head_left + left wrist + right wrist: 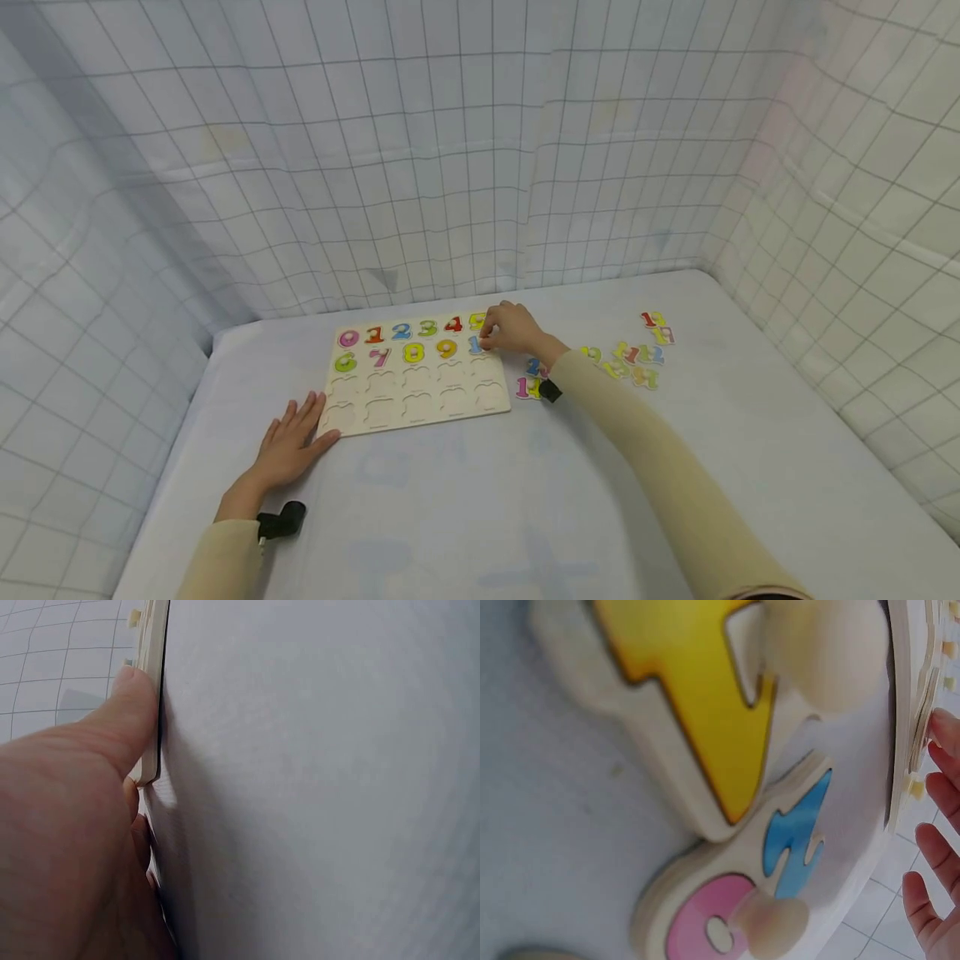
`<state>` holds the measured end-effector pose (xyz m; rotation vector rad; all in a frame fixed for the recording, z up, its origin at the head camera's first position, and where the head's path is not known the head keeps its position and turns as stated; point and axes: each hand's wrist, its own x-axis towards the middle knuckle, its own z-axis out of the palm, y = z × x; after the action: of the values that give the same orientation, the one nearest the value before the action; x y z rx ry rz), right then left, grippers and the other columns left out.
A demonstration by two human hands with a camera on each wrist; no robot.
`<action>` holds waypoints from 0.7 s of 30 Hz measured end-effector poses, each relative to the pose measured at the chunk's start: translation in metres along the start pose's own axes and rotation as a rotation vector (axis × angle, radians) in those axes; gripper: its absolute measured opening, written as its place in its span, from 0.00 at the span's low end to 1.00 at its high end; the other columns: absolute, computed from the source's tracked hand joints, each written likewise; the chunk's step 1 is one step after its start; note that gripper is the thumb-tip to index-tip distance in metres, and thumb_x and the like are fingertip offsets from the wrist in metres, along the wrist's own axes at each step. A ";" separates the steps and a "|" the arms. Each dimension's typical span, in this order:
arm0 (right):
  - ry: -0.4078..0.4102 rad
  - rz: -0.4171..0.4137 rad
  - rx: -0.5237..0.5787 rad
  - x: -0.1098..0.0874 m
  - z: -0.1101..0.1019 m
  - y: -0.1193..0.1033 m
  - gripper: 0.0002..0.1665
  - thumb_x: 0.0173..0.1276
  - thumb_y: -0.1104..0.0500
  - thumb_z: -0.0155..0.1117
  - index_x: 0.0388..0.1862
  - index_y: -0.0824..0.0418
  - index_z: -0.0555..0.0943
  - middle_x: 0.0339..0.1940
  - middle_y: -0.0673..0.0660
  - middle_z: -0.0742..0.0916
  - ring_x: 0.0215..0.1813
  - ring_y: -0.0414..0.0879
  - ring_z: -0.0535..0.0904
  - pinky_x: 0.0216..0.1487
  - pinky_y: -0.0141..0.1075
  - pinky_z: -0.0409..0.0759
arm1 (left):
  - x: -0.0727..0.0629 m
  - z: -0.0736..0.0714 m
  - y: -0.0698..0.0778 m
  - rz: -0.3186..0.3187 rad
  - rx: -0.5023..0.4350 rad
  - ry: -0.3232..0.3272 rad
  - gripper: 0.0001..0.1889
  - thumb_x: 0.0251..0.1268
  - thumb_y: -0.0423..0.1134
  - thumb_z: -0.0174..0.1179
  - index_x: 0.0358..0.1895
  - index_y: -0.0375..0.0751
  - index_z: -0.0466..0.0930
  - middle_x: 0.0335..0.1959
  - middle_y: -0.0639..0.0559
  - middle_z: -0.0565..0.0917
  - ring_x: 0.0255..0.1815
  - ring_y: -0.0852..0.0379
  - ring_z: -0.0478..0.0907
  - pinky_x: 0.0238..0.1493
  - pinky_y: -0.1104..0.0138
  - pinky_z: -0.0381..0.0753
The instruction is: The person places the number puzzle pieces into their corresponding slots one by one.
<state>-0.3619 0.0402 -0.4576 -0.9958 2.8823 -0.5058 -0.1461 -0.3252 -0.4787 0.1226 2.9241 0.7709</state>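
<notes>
A pale wooden number puzzle board (450, 387) lies on the covered table. Knobbed pieces for 0 to 9 sit in its two upper rows; the two lower rows show bare recesses. My right hand (517, 329) pinches a blue-fronted number piece (474, 345) at the right end of the second row. The right wrist view shows that piece (924, 724) slightly tilted at the board, its lower edge partly hidden. My left hand (288, 446) rests with fingers spread at the lower left corner, its thumb (135, 712) pressing on the board's edge.
Several loose two-digit pieces lie right of the board, among them a pink-and-yellow 14 (527, 387), partly under my right forearm. A red-and-yellow piece (652, 319) lies farther back. Gridded white cloth (480, 167) hangs around the table's back and sides.
</notes>
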 end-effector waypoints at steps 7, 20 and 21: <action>-0.009 0.012 -0.009 0.001 0.000 -0.001 0.11 0.63 0.47 0.68 0.35 0.51 0.88 0.41 0.47 0.81 0.47 0.45 0.71 0.52 0.43 0.67 | 0.000 -0.001 0.002 -0.007 0.005 -0.009 0.44 0.69 0.58 0.50 0.74 0.33 0.43 0.74 0.31 0.43 0.72 0.31 0.30 0.64 0.38 0.27; -0.008 0.029 -0.017 0.003 0.001 -0.001 0.09 0.62 0.48 0.68 0.34 0.51 0.87 0.41 0.46 0.82 0.48 0.45 0.71 0.52 0.43 0.67 | 0.003 -0.001 -0.001 -0.009 0.004 -0.020 0.44 0.69 0.59 0.48 0.75 0.35 0.40 0.74 0.32 0.41 0.72 0.32 0.28 0.64 0.39 0.24; -0.007 0.028 -0.017 0.002 0.002 -0.001 0.09 0.62 0.48 0.68 0.34 0.51 0.87 0.41 0.46 0.82 0.47 0.45 0.71 0.52 0.43 0.68 | 0.003 -0.001 -0.001 -0.010 0.003 -0.021 0.44 0.69 0.59 0.48 0.75 0.35 0.40 0.74 0.32 0.41 0.72 0.32 0.28 0.64 0.39 0.24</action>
<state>-0.3629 0.0373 -0.4585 -0.9555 2.8945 -0.4754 -0.1493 -0.3265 -0.4788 0.1150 2.9044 0.7585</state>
